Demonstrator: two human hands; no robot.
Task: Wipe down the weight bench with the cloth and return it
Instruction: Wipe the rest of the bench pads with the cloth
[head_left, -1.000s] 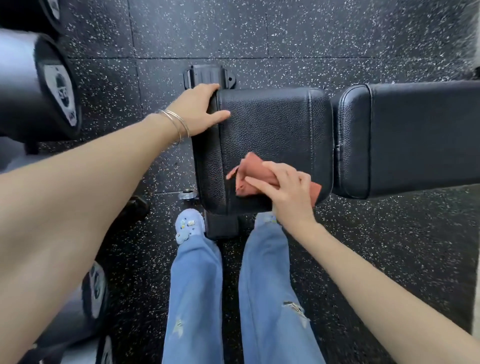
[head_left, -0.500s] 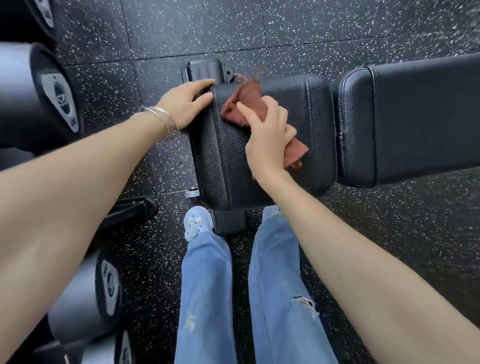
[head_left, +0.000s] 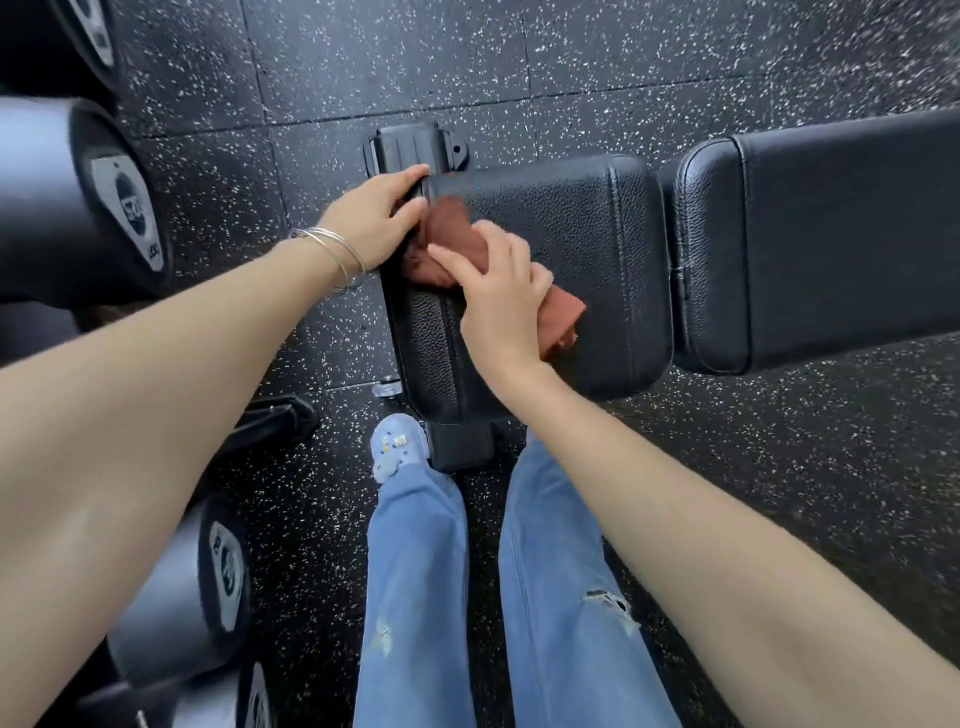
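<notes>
The black padded weight bench seat (head_left: 582, 249) lies across the middle of the view, with its longer back pad (head_left: 831, 223) to the right. A rust-brown cloth (head_left: 441, 244) is bunched on the seat's left part. My right hand (head_left: 498, 296) lies on top of the cloth with fingers curved over it, pressing it onto the pad. My left hand (head_left: 374, 218) rests flat on the seat's far left edge, fingers straight, just beside the cloth. Two thin bangles circle the left wrist.
Large dumbbells (head_left: 93, 202) sit on a rack at the left, with more dumbbells (head_left: 208, 582) lower left. My legs in blue jeans (head_left: 415, 597) and a light blue shoe (head_left: 397, 452) stand against the bench's near side. Speckled black rubber floor (head_left: 779, 493) surrounds everything.
My right hand swept the cloth from the seat's near edge up to its far edge, then back toward the left middle. My left hand stayed on the seat's left edge.
</notes>
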